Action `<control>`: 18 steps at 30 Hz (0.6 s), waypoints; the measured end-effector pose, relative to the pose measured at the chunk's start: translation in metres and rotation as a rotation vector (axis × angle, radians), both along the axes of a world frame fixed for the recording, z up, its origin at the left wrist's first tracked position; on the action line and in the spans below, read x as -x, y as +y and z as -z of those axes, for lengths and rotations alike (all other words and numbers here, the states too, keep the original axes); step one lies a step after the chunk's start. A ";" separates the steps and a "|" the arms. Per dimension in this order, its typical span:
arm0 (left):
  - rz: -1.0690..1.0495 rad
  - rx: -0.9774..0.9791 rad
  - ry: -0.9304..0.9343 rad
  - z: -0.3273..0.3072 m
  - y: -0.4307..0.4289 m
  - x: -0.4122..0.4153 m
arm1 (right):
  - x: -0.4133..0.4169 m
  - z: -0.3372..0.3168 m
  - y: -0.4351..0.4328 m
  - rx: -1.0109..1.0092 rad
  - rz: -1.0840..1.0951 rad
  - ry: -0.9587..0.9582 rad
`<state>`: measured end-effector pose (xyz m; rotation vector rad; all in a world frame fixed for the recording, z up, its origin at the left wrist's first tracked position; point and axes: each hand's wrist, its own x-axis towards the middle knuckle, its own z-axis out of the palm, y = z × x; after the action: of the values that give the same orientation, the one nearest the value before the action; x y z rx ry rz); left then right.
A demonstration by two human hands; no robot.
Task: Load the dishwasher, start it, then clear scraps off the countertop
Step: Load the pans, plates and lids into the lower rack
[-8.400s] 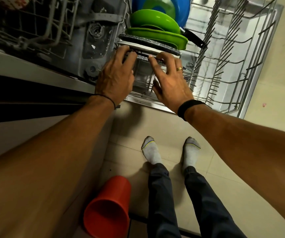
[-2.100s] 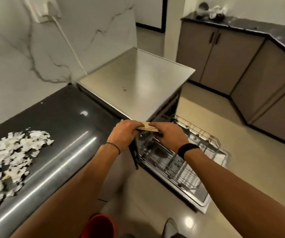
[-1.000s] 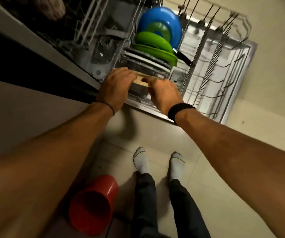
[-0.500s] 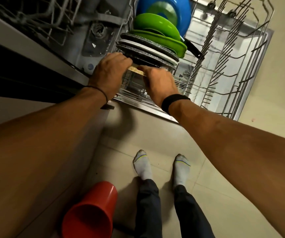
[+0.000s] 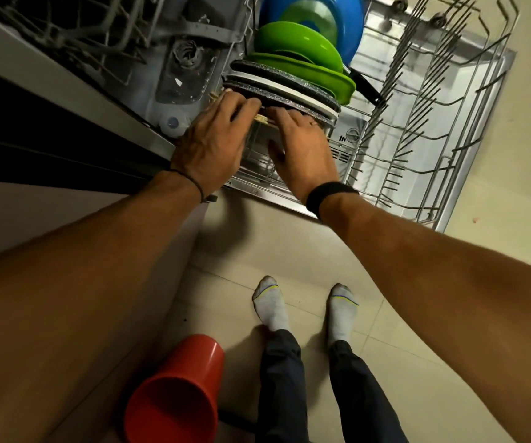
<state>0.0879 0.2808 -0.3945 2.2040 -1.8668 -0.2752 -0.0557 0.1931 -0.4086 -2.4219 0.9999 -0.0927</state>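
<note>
While both hands reach down into the pulled-out lower rack (image 5: 417, 129) of the dishwasher (image 5: 174, 75), the left hand (image 5: 213, 145) and right hand (image 5: 302, 148) together pinch a thin, pale board (image 5: 261, 118), its edge showing between their fingers at the near end of the rack. Just behind it stand dark speckled plates (image 5: 283, 87), then green plates (image 5: 302, 55) and a blue bowl (image 5: 347, 20), all on edge. A red cup (image 5: 174, 391) lies on the tiled floor (image 5: 257, 257) beside socked feet (image 5: 272, 305).
</note>
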 end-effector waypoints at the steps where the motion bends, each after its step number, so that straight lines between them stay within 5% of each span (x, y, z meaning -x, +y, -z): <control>1: 0.005 -0.006 -0.007 0.000 0.001 0.000 | 0.006 0.002 0.005 0.030 0.002 -0.003; 9: -0.010 -0.064 -0.118 0.003 0.011 0.006 | 0.033 0.004 0.024 0.091 0.003 -0.029; 18: -0.043 -0.173 -0.060 0.007 0.002 0.011 | 0.032 0.004 0.004 0.107 -0.090 0.146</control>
<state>0.0774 0.2824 -0.4016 2.3873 -1.8881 -0.3794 -0.0878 0.1969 -0.4122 -2.5980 0.9698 0.0649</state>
